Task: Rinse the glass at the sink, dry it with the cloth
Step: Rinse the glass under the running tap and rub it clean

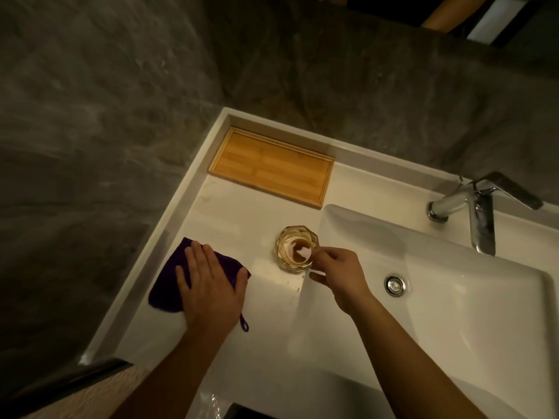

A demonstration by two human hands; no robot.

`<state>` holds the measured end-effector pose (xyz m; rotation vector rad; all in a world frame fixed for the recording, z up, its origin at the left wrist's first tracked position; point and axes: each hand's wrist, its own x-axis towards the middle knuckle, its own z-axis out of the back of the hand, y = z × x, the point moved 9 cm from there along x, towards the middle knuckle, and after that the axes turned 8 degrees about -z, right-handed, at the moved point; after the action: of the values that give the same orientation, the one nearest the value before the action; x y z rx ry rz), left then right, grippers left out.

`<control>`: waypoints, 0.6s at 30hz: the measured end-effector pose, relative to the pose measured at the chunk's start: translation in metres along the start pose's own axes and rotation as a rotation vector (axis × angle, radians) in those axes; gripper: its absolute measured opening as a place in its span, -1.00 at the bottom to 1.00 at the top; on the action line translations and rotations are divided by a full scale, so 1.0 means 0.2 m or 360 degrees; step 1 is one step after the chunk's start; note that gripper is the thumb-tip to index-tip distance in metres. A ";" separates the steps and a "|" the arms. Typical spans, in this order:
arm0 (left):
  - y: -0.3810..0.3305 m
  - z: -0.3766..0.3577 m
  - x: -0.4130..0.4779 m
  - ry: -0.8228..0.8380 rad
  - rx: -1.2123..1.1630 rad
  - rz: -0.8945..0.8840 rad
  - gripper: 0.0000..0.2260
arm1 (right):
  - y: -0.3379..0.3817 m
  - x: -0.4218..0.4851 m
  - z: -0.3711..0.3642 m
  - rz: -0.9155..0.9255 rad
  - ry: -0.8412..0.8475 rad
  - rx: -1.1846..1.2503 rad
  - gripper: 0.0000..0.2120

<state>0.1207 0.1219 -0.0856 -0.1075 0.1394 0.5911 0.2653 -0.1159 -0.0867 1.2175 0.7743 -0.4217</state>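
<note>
I see my left hand point(208, 285) pressed flat, fingers spread, on the purple cloth point(169, 285) on the white worktop point(230, 219). My right hand point(335, 276) pinches the rim of the glass point(296, 247), grip closed on it, upright just left of the sink point(453, 297). A wooden tray point(272, 167) lies behind; the tap point(472, 207) is well right. The glass holds a brownish residue.

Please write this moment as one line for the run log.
left hand flat on purple cloth | right hand fingers at glass rim | glass upright on counter beside basin | tap not running
</note>
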 end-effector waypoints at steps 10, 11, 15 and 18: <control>-0.10 0.06 -0.01 0.0007 -0.0254 0.0003 -0.21 | -0.15 -0.02 0.25 -0.0078 0.0143 0.0563 -0.88; -0.14 0.09 0.00 -0.0001 -0.0326 -0.0033 -0.23 | -0.17 -0.02 0.27 -0.0092 0.0142 0.0613 -0.87; -0.48 0.19 -0.01 0.0044 -0.0644 -0.0255 -0.32 | -0.24 -0.06 0.52 -0.0113 0.0104 0.0782 -0.87; -0.83 0.28 -0.01 0.0068 -0.0887 -0.0437 -0.37 | -0.28 -0.09 0.75 -0.0111 0.0023 0.0860 -0.88</control>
<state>0.2184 -0.0077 -0.0198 -0.6693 -0.0032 0.3399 0.2616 -0.2768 -0.0898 1.6989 0.7394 -0.7097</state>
